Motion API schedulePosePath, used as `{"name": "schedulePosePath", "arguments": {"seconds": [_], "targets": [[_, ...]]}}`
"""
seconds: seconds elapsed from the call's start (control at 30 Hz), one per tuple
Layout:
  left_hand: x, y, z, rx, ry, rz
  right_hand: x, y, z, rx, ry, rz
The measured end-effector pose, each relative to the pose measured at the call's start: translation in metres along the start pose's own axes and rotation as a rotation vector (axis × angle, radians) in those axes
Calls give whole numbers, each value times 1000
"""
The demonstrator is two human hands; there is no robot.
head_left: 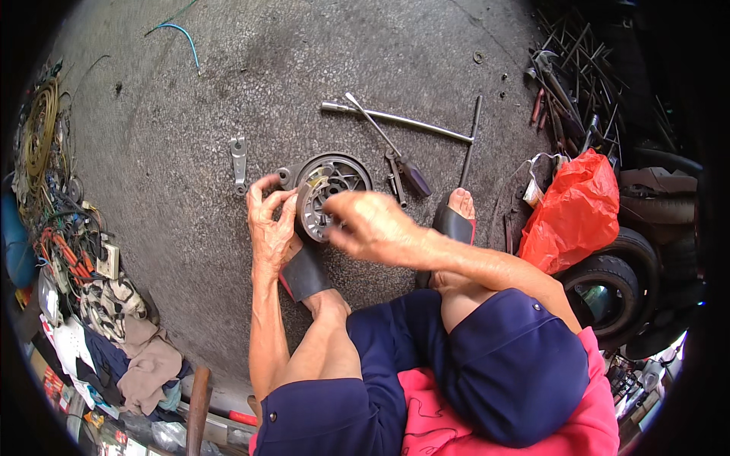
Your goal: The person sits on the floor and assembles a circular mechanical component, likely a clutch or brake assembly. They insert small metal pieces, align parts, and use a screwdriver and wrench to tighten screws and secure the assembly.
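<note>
Head view: curved part (306, 214) sits between left fingers (287, 212) and right fingers (344, 205).

No text can be read here. On the pink garment (475, 441) run thin black lines (430, 414), but I cannot tell if they are letters. The red packages (53, 386) at the lower left edge seem to carry some printing, too small and blurred for reading.

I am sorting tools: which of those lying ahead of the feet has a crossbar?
The T-wrench: its long stem ends at a crossbar; the screwdriver has one straight shaft.
</note>
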State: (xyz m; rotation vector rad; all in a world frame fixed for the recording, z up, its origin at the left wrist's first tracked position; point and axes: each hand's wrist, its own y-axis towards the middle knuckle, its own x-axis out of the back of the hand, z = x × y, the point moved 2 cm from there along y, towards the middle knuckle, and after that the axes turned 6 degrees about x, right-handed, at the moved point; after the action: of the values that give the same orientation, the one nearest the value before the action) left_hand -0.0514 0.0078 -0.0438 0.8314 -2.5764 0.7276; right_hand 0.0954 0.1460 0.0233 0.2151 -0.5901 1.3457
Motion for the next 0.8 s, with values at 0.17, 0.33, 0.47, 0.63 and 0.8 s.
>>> {"name": "schedulePosePath", "arguments": {"seconds": [0.17,0.33,0.47,0.63,0.8], "targets": [[15,13,3,-78,140,135,32,-6,-30,-235,-403,258],[17,18,-9,8,112,245,1,-34,-42,-175,-265,416],[16,5,-11,9,187,202,-3,-31,-35,-188,-143,460],[9,-20,-2,49,206,161,-3,-37,-33,-78,-160,301],[7,-27,9,67,161,142,-1,-48,-34,104,-283,16]]}}
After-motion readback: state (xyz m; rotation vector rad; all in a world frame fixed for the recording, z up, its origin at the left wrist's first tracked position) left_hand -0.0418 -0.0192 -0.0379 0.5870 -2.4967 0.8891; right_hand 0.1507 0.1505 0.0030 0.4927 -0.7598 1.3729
